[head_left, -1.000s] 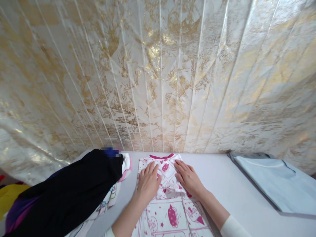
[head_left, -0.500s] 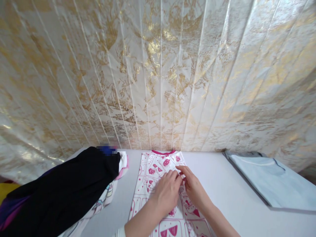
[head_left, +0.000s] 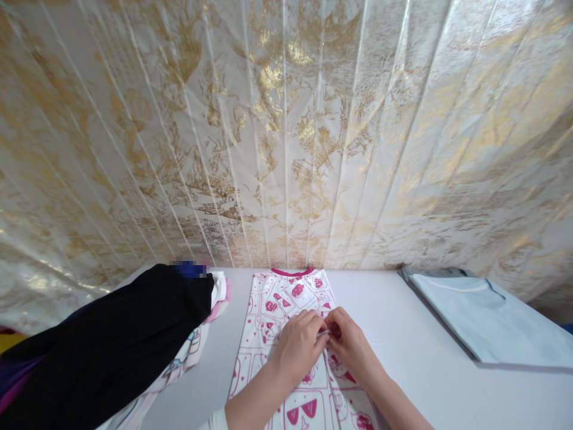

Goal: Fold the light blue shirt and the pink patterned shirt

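Note:
A white shirt [head_left: 268, 358] with pink printed figures and a pink neckband lies flat on the table, its neck toward the back. My left hand [head_left: 298, 343] rests over the middle of the shirt, fingers closed in a pinch on a small bit of its fabric. Close against it, at the shirt's right side, my right hand [head_left: 351, 343] pinches the same fabric between thumb and fingers. A thin pale edge of cloth shows between the fingertips. Both forearms cover part of the lower shirt.
At the left is a heap of clothes with a black garment [head_left: 134, 334] on top. Folded garments, a light blue one [head_left: 487, 322] uppermost, lie at the right on the white table [head_left: 430, 382]. A gold-patterned, shiny curtain [head_left: 286, 149] hangs behind.
My right hand has drawn its fingers in and lowered slightly, now pinching the fabric beside my left hand. The view has shifted slightly.

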`<control>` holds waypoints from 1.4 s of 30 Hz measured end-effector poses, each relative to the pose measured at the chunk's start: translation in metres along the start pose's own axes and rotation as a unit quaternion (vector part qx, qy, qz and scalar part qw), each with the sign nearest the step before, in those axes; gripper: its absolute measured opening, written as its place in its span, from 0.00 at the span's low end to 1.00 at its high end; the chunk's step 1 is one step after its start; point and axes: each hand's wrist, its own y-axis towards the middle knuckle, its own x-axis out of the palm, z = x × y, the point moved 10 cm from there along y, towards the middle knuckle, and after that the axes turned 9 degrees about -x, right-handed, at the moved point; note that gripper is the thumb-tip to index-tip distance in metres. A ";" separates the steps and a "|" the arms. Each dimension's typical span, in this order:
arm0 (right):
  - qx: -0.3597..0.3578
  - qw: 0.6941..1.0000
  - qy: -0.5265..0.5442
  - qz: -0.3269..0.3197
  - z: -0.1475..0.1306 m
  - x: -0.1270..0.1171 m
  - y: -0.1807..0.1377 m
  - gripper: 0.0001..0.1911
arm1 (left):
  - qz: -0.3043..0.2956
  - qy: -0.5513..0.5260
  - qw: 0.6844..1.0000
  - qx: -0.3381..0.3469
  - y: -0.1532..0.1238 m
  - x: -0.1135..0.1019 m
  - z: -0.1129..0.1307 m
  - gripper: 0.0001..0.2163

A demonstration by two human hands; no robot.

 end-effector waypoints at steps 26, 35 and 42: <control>0.035 0.986 -0.156 -0.038 0.005 0.009 0.017 0.04 | 0.052 0.038 0.997 -0.053 0.001 -0.019 -0.021 0.16; 0.069 0.983 -0.165 -0.042 0.009 0.007 0.016 0.05 | 0.052 0.139 0.963 -0.226 0.033 -0.044 -0.094 0.08; 0.062 0.984 -0.160 -0.053 0.006 0.008 0.016 0.05 | 0.021 0.160 0.955 -0.249 0.060 -0.041 -0.097 0.06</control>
